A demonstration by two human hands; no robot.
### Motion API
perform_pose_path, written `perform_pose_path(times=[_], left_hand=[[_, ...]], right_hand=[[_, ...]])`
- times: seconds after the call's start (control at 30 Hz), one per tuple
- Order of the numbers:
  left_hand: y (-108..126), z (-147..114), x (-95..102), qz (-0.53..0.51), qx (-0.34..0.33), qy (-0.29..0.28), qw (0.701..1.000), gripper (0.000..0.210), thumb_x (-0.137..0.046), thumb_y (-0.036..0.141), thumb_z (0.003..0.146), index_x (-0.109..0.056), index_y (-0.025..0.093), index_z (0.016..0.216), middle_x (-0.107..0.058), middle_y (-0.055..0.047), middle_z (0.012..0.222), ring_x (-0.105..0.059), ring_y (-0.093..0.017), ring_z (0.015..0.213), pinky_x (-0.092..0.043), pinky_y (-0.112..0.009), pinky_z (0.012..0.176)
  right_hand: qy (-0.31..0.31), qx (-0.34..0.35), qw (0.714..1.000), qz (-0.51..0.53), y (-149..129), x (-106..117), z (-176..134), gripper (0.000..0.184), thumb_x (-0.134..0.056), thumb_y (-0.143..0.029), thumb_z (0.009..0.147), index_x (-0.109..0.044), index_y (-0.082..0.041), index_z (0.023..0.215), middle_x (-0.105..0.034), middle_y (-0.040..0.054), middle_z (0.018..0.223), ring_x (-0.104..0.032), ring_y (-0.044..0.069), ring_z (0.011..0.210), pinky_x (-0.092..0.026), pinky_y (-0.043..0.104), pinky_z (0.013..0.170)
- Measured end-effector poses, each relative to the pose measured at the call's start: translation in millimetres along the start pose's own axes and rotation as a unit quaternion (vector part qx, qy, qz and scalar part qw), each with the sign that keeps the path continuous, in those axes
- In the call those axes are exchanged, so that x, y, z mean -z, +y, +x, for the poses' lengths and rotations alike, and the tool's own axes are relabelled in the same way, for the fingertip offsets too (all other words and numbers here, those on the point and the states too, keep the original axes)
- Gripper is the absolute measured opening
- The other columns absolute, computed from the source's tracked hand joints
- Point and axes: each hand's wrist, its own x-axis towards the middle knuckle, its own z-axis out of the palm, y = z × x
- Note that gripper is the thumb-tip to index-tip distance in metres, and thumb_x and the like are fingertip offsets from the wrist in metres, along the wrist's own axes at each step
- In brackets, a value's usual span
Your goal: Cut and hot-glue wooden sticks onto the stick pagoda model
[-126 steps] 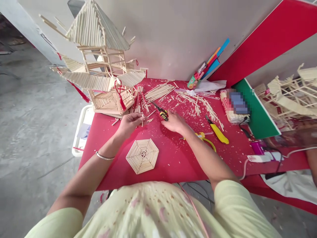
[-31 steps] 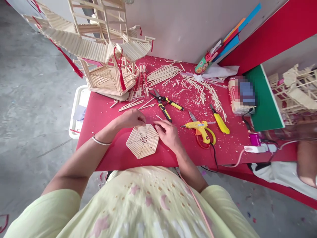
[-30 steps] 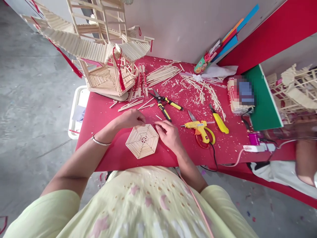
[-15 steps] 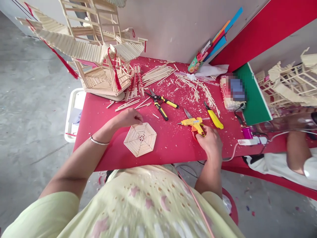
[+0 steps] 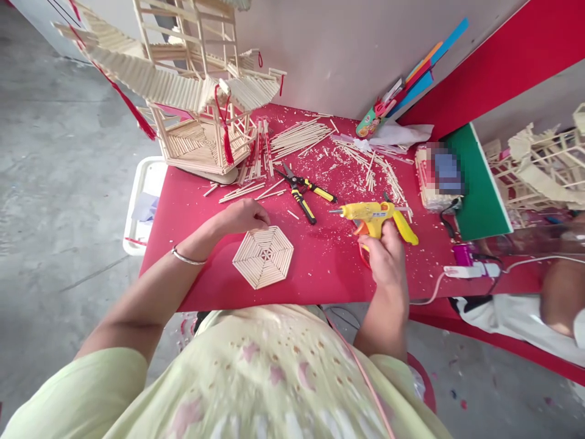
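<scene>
My right hand (image 5: pixel 387 259) is wrapped round the handle of a yellow hot glue gun (image 5: pixel 365 212), held up off the table with its nozzle pointing left. A flat hexagonal panel of thin wooden sticks (image 5: pixel 274 268) lies near the table's front edge. At its upper left edge is my left hand (image 5: pixel 242 216), fingers curled and pressed together; whatever they hold, if anything, is hidden. Yellow-and-black pliers (image 5: pixel 299 194) lie spread beyond the panel. A yellow utility knife (image 5: pixel 404 228) rests partly behind the glue gun.
A tall stick-built pavilion model (image 5: pixel 192 137) with red tassels stands back left on the red table (image 5: pixel 183 201). Loose sticks (image 5: pixel 299 137) and scraps lie behind the tools. At right are a green board (image 5: pixel 487 189), a power strip (image 5: pixel 470 270) and another person's arm (image 5: pixel 560 292).
My right hand has lifted the glue gun and turned it more level. The left hand stays by the panel's edge. The whole view has shifted slightly.
</scene>
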Motion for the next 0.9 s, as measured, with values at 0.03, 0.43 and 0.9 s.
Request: perform_pose_path(times=[0.03, 0.43, 0.9], left_hand=[[-0.6, -0.1, 0.1, -0.001, -0.004, -0.001, 1.000, 0.021, -0.064, 0.021, 0.074, -0.083, 0.018, 0.083, -0.078, -0.003, 0.076, -0.068, -0.015, 0.070, -0.045, -0.022, 0.061], [-4.9, -3.9, 11.8, -0.181, -0.028, 0.056, 0.981, 0.023, -0.077, 0.036, 0.077, -0.076, 0.014, 0.085, -0.074, -0.005, 0.074, -0.063, -0.013, 0.067, -0.049, -0.025, 0.065], [-21.8, -10.1, 27.2, -0.484, 0.100, 0.085, 0.865, 0.036, -0.097, 0.033, 0.062, -0.070, 0.013, 0.073, -0.071, -0.007, 0.067, -0.052, -0.008, 0.046, -0.029, -0.018, 0.037]], right_hand=[[-0.032, -0.002, 0.999, 0.030, -9.6, -6.6, -0.7, 0.032, -0.062, -0.047, 0.090, -0.063, -0.026, 0.114, -0.074, 0.0019, 0.096, -0.068, 0.022, 0.080, -0.056, 0.036, 0.074], [-0.003, 0.071, 0.981, -0.181, -45.7, -80.5, -1.0, 0.048, -0.072, -0.068, 0.081, -0.063, -0.023, 0.095, -0.074, 0.0067, 0.080, -0.067, 0.024, 0.069, -0.045, 0.033, 0.061], [0.031, 0.235, 0.930, -0.282, -60.6, -109.8, 12.3, 0.028, -0.069, -0.042, 0.089, -0.065, -0.019, 0.105, -0.074, 0.0077, 0.088, -0.069, 0.022, 0.075, -0.044, 0.031, 0.060]])
